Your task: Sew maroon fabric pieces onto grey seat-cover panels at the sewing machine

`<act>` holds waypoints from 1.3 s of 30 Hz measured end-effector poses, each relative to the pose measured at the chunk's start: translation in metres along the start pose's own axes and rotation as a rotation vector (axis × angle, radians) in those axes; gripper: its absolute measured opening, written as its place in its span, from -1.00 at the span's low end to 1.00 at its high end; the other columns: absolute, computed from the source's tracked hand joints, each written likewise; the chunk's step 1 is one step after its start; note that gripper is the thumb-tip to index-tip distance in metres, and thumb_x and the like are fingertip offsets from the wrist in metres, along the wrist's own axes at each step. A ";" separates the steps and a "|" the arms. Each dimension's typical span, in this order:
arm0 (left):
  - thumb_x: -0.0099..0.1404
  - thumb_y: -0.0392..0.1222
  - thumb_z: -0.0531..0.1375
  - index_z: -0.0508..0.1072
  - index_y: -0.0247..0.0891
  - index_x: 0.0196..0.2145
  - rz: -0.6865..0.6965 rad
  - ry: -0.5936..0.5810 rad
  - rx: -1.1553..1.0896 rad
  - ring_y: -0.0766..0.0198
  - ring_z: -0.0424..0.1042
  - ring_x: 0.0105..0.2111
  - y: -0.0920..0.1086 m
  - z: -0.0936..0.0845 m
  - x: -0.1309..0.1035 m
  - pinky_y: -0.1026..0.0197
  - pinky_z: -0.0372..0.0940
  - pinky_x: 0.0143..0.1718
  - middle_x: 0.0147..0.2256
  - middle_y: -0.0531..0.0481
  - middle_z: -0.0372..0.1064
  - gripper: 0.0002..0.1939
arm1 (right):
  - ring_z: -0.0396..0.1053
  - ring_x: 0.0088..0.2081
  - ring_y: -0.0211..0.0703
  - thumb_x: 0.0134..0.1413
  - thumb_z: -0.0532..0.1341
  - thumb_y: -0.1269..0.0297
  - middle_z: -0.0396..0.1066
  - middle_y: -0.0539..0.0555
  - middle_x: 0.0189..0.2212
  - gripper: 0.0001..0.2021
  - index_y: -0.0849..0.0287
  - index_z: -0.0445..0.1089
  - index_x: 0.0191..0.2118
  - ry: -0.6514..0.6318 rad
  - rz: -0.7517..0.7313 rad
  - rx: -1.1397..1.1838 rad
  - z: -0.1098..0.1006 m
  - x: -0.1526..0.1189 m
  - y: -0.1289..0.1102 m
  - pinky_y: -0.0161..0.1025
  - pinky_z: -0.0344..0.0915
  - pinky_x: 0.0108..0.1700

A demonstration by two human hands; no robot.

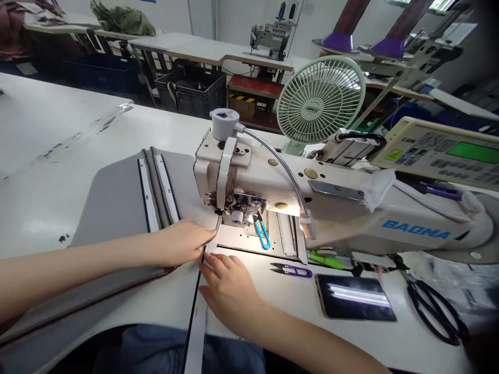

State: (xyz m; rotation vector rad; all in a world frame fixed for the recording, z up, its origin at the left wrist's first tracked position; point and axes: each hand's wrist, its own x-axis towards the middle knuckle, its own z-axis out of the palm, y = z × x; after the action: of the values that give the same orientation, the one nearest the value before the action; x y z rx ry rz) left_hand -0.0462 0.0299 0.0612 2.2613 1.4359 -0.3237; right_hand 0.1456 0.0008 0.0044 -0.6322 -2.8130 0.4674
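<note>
My left hand (185,241) is closed on the edge of a grey fabric panel (113,202), its fingertips close in front of the presser foot of the sewing machine (230,171). A long white strip with a black edge (197,322) runs from under the machine's foot down over the table edge towards my lap. My right hand (234,291) lies on this strip with bent fingers and thumb at its edge, just below my left hand. Two white strips with dark edges (163,182) lie along a grey seam on the panel. The needle point itself is hidden.
Blue thread snips (262,232) lie on the machine bed. Right of my hand are purple snips (292,270), a phone (354,297), black scissors (436,311) and a green-handled tool (326,259). A fan (322,98) and a control panel (440,153) stand behind the machine.
</note>
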 end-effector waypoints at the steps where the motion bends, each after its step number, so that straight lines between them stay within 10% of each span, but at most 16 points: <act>1: 0.26 -0.37 0.04 0.43 -0.24 -0.16 -0.011 0.001 0.001 0.08 0.48 -0.30 0.000 0.001 0.001 0.16 0.25 -0.26 -0.31 -0.09 0.51 -0.74 | 0.29 0.13 0.09 0.29 0.17 0.16 0.38 0.33 0.13 -0.57 0.37 0.38 0.13 0.010 -0.013 -0.076 0.004 -0.005 0.001 -0.03 0.33 0.03; 17: 0.23 -0.36 0.02 0.45 -0.32 -0.33 -0.126 0.045 0.128 0.06 0.50 -0.29 0.004 -0.009 0.029 0.13 0.28 -0.29 -0.33 -0.17 0.51 -0.80 | 0.23 0.14 0.12 0.25 0.22 0.00 0.41 0.36 0.08 -0.43 0.39 0.31 0.18 -0.033 -0.001 -0.250 0.017 0.021 0.022 -0.04 0.32 -0.09; 27: 0.30 -0.34 -0.03 0.45 -0.29 -0.33 -0.229 0.199 0.083 0.06 0.48 -0.31 0.003 0.010 0.044 0.08 0.28 -0.28 -0.35 -0.17 0.50 -0.75 | 0.29 0.05 0.08 0.29 0.21 0.13 0.49 0.28 -0.08 -0.68 0.31 0.45 -0.04 -0.001 0.044 -0.259 0.019 0.033 0.033 -0.07 0.31 -0.12; 33: 0.23 -0.35 0.04 0.47 -0.32 -0.13 -0.183 0.274 0.276 -0.14 0.38 -0.06 0.026 0.007 0.010 -0.12 0.24 -0.09 -0.13 -0.29 0.44 -0.71 | 0.27 0.15 0.11 0.33 0.15 0.25 0.43 0.35 0.06 -0.67 0.41 0.42 0.04 0.107 -0.015 -0.303 0.025 0.022 0.033 -0.04 0.31 -0.02; 39: 0.26 -0.42 -0.02 0.34 -0.29 0.13 -0.257 0.005 0.078 0.07 0.46 -0.22 0.030 0.008 -0.020 0.10 0.29 -0.29 -0.11 -0.20 0.41 -0.51 | 0.34 0.08 0.11 0.35 0.11 0.10 0.42 0.43 0.06 -0.53 0.50 0.43 0.05 0.026 -0.120 -0.382 0.024 0.010 0.015 -0.02 0.34 -0.04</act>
State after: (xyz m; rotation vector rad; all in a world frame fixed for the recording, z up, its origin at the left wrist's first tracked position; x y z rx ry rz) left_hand -0.0276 -0.0007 0.0695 2.1384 1.7478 -0.4609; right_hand 0.1358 0.0117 -0.0214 -0.5253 -2.9147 -0.1048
